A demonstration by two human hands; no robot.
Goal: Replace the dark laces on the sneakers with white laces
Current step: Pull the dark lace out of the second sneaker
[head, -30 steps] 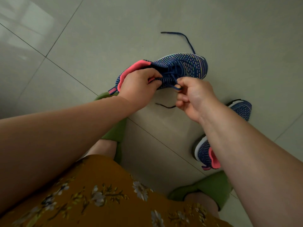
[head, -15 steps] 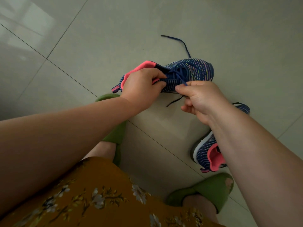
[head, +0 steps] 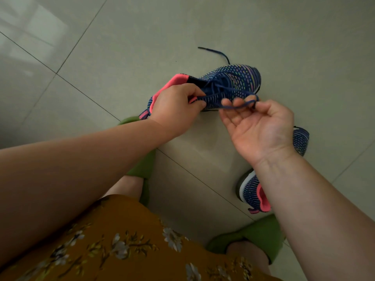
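While left hand [head: 176, 107] grips sneaker [head: 227, 86], right hand [head: 257, 126] pinches dark lace [head: 237, 106] beside it.

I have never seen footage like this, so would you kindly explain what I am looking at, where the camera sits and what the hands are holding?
There is no machine here: a person works with two bare hands, filmed by one wide-angle camera worn on the head, looking down past the arms to a tiled floor.

The left hand grips a blue knitted sneaker with a pink collar at its heel end. The right hand, palm turned up, has a loop of the dark lace drawn out across its fingers and pinched near the thumb; the lace's other end trails behind the toe.

A second matching sneaker lies on the floor, partly hidden by the right forearm. Below are the person's green slippers and a mustard flowered garment. No white laces are in view.
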